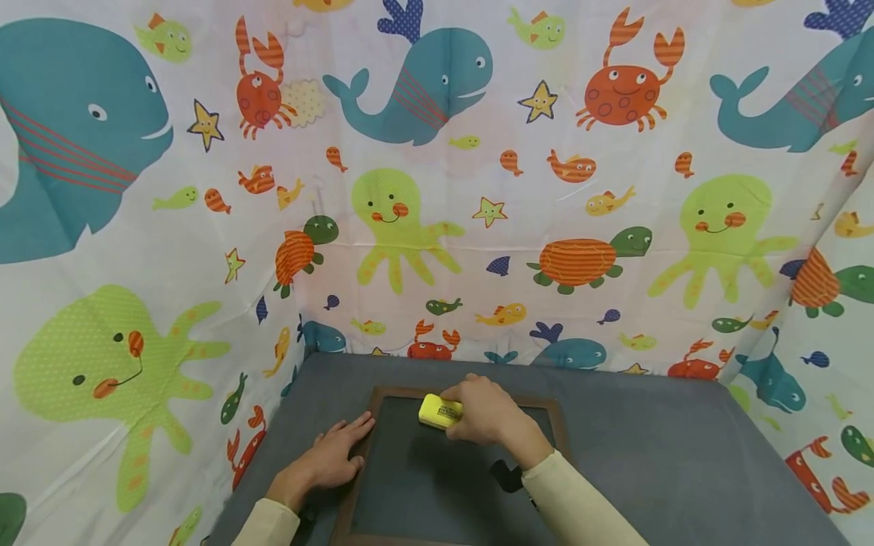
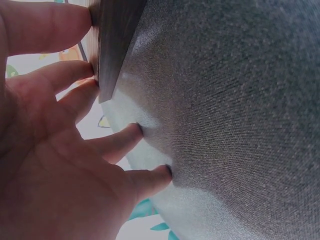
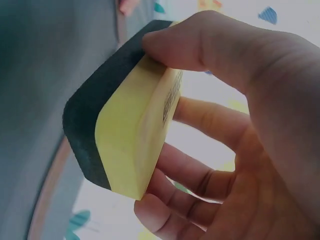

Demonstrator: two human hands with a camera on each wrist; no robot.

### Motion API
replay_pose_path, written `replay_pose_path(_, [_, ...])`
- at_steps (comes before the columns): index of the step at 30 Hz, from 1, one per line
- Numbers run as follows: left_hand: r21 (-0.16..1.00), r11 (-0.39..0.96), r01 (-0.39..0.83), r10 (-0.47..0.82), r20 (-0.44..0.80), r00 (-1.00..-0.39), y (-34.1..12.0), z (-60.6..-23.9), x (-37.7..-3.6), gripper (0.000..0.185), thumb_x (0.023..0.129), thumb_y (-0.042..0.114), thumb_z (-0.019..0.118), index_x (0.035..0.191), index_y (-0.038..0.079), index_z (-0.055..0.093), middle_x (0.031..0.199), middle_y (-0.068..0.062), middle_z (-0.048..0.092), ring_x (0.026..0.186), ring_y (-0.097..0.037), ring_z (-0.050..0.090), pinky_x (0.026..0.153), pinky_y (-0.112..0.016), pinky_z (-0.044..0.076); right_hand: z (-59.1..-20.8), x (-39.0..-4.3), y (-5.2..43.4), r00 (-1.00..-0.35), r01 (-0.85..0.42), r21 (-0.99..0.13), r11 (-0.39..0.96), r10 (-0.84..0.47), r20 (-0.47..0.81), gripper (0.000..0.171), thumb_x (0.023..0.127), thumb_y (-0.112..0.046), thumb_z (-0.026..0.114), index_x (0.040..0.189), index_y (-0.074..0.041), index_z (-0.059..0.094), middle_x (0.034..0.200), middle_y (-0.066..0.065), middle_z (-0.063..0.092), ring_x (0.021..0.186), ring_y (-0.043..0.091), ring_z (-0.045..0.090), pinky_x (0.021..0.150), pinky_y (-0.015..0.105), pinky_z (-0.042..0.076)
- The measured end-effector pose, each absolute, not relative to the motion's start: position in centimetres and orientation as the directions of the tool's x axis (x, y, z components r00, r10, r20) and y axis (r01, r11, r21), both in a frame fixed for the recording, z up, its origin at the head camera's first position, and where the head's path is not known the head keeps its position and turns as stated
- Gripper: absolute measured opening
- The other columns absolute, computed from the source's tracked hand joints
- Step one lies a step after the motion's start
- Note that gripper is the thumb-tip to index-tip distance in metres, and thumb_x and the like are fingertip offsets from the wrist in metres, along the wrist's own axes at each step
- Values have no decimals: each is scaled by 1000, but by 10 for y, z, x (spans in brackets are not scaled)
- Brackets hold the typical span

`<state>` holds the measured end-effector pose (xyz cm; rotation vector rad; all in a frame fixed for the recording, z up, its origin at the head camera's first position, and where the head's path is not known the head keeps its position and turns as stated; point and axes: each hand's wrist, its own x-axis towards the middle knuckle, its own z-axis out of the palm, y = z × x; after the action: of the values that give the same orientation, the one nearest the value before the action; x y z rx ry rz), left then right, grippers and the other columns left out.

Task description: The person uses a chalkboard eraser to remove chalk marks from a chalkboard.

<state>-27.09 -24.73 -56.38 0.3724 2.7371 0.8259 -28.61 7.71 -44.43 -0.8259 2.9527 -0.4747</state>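
A yellow board eraser (image 1: 440, 412) with a dark felt base is pinched between the thumb and fingers of my right hand (image 1: 488, 410). It is over the upper part of a wood-framed chalkboard (image 1: 437, 485). In the right wrist view the felt (image 3: 85, 130) faces the board, seemingly with a gap between them. My left hand (image 1: 332, 455) rests at the board's left edge. Its thumb and two fingers touch the frame's side (image 2: 107, 55), and the other two fingertips touch the grey cloth, as the left wrist view shows. The board's surface looks dark, with no marks I can make out.
Grey cloth (image 1: 649, 455) covers the table under the board. A white curtain (image 1: 437, 220) printed with sea animals stands behind and along both sides. The black strap or mount (image 1: 507, 476) of the wrist camera shows beneath my right wrist.
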Motion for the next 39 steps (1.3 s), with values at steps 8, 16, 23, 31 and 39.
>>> replay_pose_path(8, [565, 807, 174, 321, -172, -932, -248, -565, -271, 72, 102, 10, 69, 170, 14, 44, 182, -3, 31, 163, -56, 26, 118, -91, 14, -417, -297, 104, -944, -325, -355, 877, -326, 57, 60, 85, -34, 91, 139, -11, 77, 116, 7, 77, 93, 22, 61, 79, 43, 58])
replay_pose_path(16, [562, 811, 165, 315, -181, -932, -248, -564, -271, 72, 103, 11, 69, 170, 15, 43, 182, -2, 30, 163, -55, 25, 118, -90, 13, -406, -299, 144, -981, -195, -424, 884, -183, 70, 65, 88, -38, 89, 141, -4, 74, 112, 12, 77, 84, 24, 65, 67, 36, 56])
replay_pose_path(23, [563, 810, 165, 313, -175, -934, -247, -564, -271, 73, 102, 10, 70, 170, 14, 43, 182, -3, 30, 163, -56, 26, 119, -90, 13, -412, -297, 189, -992, -128, -430, 894, -107, 73, 64, 91, -43, 85, 135, 2, 74, 101, 13, 76, 76, 23, 65, 58, 33, 53])
replay_pose_path(31, [561, 811, 167, 311, -172, -935, -247, -564, -269, 72, 103, 10, 69, 170, 12, 43, 182, -4, 30, 163, -56, 26, 118, -91, 13, -432, -289, 240, -1000, -9, -413, 911, -13, -8, 70, 92, -49, 82, 131, 8, 71, 93, 13, 72, 75, 25, 63, 59, 35, 51])
replay_pose_path(39, [570, 802, 178, 325, -167, -931, -247, -563, -270, 71, 104, 9, 67, 170, 11, 42, 182, -4, 30, 163, -57, 25, 119, -90, 14, -467, -278, 276, -993, 80, -380, 922, 40, -112, 78, 92, -58, 80, 125, 12, 70, 91, 14, 68, 78, 28, 61, 64, 39, 49])
